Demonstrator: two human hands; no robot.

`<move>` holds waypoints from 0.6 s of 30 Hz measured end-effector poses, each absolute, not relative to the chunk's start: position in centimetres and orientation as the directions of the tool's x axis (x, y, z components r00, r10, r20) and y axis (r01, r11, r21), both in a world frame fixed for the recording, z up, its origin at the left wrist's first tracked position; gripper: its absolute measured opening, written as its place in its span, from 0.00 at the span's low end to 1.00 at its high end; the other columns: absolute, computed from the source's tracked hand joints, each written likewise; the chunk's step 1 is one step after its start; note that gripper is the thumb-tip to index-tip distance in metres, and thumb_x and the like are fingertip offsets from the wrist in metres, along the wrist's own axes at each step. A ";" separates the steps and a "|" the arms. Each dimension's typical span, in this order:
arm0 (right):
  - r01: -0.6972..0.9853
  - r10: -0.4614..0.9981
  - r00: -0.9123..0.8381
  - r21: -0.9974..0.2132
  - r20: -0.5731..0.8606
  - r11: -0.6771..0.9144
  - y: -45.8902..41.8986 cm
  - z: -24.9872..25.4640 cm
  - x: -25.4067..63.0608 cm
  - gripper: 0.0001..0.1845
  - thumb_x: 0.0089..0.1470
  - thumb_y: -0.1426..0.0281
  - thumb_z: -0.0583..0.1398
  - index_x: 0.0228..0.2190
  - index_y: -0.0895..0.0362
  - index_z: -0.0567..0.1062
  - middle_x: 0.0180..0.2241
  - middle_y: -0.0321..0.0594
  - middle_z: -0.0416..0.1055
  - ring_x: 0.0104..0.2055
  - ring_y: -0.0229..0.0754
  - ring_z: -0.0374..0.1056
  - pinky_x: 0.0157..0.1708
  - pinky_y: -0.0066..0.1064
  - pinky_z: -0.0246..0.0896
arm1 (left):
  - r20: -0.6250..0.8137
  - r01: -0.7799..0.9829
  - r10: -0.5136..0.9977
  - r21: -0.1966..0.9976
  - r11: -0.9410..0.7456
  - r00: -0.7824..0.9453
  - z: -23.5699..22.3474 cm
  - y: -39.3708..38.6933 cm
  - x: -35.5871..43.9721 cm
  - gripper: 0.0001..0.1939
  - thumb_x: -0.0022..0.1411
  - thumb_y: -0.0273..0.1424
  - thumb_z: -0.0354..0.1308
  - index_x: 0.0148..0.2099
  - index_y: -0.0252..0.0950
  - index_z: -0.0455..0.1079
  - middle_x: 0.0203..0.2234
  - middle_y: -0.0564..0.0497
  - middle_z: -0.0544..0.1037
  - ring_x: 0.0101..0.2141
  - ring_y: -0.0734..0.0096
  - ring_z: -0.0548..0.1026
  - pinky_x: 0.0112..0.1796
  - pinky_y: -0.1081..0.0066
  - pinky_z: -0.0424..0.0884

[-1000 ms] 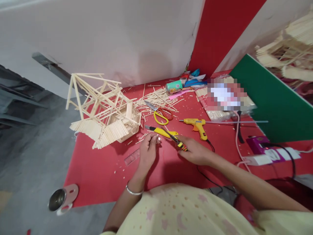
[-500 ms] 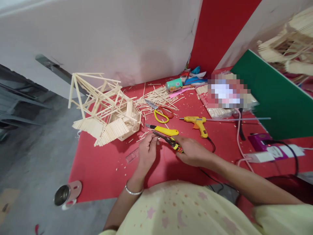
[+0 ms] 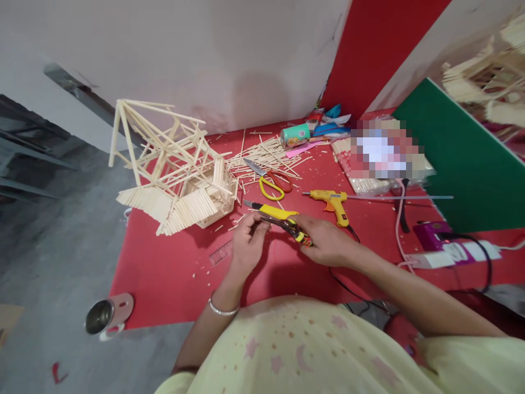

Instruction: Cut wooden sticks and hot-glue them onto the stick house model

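Note:
My right hand (image 3: pixel 328 241) is wrapped round the yellow-and-black handles of a pair of pliers (image 3: pixel 283 222), whose long jaws point left. At the jaw tips my left hand (image 3: pixel 249 245) is closed in a pinch. Whatever small piece sits between its fingers is too hidden to make out. Just beyond the pliers lies a yellow utility knife (image 3: pixel 279 212) with its blade end to the left. Scissors (image 3: pixel 270 186) with one red and one yellow handle rest farther back. A clear ruler (image 3: pixel 220 254) lies beside my left hand.
A stick-built model (image 3: pixel 200 205) stands at the left, loose sticks (image 3: pixel 262 156) behind it. A yellow glue gun (image 3: pixel 336 205) and its cord lie right of the knife. A power strip (image 3: pixel 438 259), green board (image 3: pixel 459 164), can (image 3: pixel 295 135) and a mug (image 3: pixel 123 309) at the table edge surround the work area.
The pliers have turned slightly, their jaws now lying closer along my left fingertips. My left hand stays pinched. The whole view has shifted a little.

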State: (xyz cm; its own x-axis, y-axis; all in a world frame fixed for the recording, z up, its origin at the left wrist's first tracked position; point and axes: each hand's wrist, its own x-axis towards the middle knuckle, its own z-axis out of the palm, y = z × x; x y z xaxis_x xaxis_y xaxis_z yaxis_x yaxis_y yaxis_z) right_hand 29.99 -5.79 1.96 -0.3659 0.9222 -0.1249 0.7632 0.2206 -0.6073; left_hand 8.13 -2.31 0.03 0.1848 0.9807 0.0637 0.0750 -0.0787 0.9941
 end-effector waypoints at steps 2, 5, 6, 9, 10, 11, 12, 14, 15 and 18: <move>0.781 0.922 -0.357 -0.588 -0.147 0.209 -5.8 1.8 29.6 0.28 0.49 0.74 0.59 0.54 0.56 0.68 0.51 0.49 0.74 0.49 0.53 0.72 0.45 0.35 0.61 | 0.063 0.098 0.981 0.992 -0.082 0.182 0.0 -2.3 7.9 0.06 0.64 0.32 0.58 0.38 0.37 0.75 0.31 0.51 0.77 0.33 0.69 0.73 0.39 0.70 0.70; 0.820 0.928 -0.335 -0.536 -0.165 0.201 -5.9 1.7 29.2 0.26 0.51 0.73 0.58 0.53 0.56 0.67 0.50 0.50 0.74 0.50 0.54 0.72 0.46 0.36 0.61 | 0.095 0.133 0.980 0.984 -0.119 0.176 0.1 -2.2 7.7 0.05 0.64 0.31 0.58 0.37 0.37 0.75 0.30 0.51 0.77 0.33 0.68 0.74 0.38 0.70 0.70; 0.834 0.932 -0.326 -0.513 -0.160 0.204 -5.9 1.6 29.2 0.26 0.51 0.72 0.58 0.53 0.57 0.67 0.50 0.51 0.74 0.50 0.54 0.71 0.46 0.37 0.61 | 0.103 0.144 0.979 0.981 -0.130 0.177 0.0 -2.2 7.6 0.05 0.64 0.30 0.58 0.37 0.37 0.75 0.30 0.51 0.78 0.32 0.68 0.74 0.38 0.70 0.70; 0.857 0.943 -0.320 -0.454 -0.097 0.244 -5.9 1.4 29.0 0.28 0.52 0.71 0.58 0.56 0.59 0.65 0.50 0.54 0.73 0.51 0.55 0.69 0.50 0.40 0.60 | 0.107 0.165 0.979 0.977 -0.137 0.176 -0.2 -2.2 7.2 0.06 0.64 0.31 0.58 0.36 0.37 0.76 0.31 0.50 0.79 0.32 0.68 0.75 0.37 0.70 0.70; 0.861 0.944 -0.322 -0.438 -0.074 0.260 -5.8 1.3 29.0 0.30 0.51 0.71 0.58 0.57 0.60 0.65 0.51 0.55 0.72 0.52 0.56 0.68 0.52 0.42 0.60 | 0.107 0.168 0.979 0.976 -0.137 0.174 -0.3 -2.1 7.1 0.06 0.64 0.31 0.59 0.36 0.37 0.76 0.31 0.50 0.80 0.32 0.68 0.75 0.37 0.70 0.70; 0.862 0.943 -0.327 -0.426 -0.055 0.274 -5.8 1.2 28.9 0.32 0.50 0.71 0.58 0.58 0.61 0.64 0.51 0.56 0.71 0.52 0.56 0.68 0.52 0.43 0.59 | 0.108 0.169 0.979 0.976 -0.138 0.173 -0.4 -2.0 7.0 0.06 0.64 0.31 0.59 0.36 0.37 0.76 0.31 0.50 0.80 0.32 0.68 0.75 0.37 0.69 0.70; 0.862 0.942 -0.333 -0.419 -0.044 0.285 -5.8 1.0 28.8 0.33 0.50 0.72 0.58 0.58 0.62 0.63 0.52 0.56 0.70 0.52 0.57 0.67 0.53 0.44 0.59 | 0.110 0.172 0.979 0.975 -0.140 0.174 -0.4 -2.0 6.9 0.06 0.64 0.31 0.59 0.36 0.37 0.76 0.31 0.50 0.80 0.32 0.67 0.76 0.37 0.69 0.70; 0.860 0.942 -0.335 -0.419 -0.033 0.291 -5.7 0.8 28.7 0.33 0.50 0.72 0.58 0.59 0.62 0.63 0.51 0.56 0.70 0.51 0.57 0.67 0.53 0.44 0.59 | 0.116 0.180 0.977 0.972 -0.148 0.176 -0.4 -1.9 6.8 0.06 0.64 0.31 0.59 0.36 0.37 0.77 0.31 0.50 0.81 0.32 0.67 0.76 0.37 0.70 0.70; 0.858 0.942 -0.335 -0.423 -0.030 0.292 -5.7 0.7 28.5 0.32 0.50 0.73 0.58 0.58 0.62 0.63 0.51 0.56 0.70 0.51 0.56 0.67 0.52 0.44 0.59 | 0.121 0.183 0.977 0.971 -0.153 0.175 -0.3 -1.8 6.8 0.07 0.64 0.31 0.59 0.36 0.37 0.77 0.31 0.50 0.81 0.32 0.68 0.76 0.37 0.70 0.70; 0.862 0.943 -0.329 -0.423 -0.045 0.280 -5.6 0.7 28.2 0.25 0.53 0.73 0.56 0.54 0.62 0.65 0.47 0.55 0.72 0.49 0.55 0.68 0.50 0.42 0.60 | 0.131 0.202 0.978 0.966 -0.164 0.164 -0.3 -1.9 6.7 0.08 0.65 0.32 0.58 0.37 0.38 0.78 0.30 0.51 0.81 0.32 0.68 0.76 0.36 0.71 0.70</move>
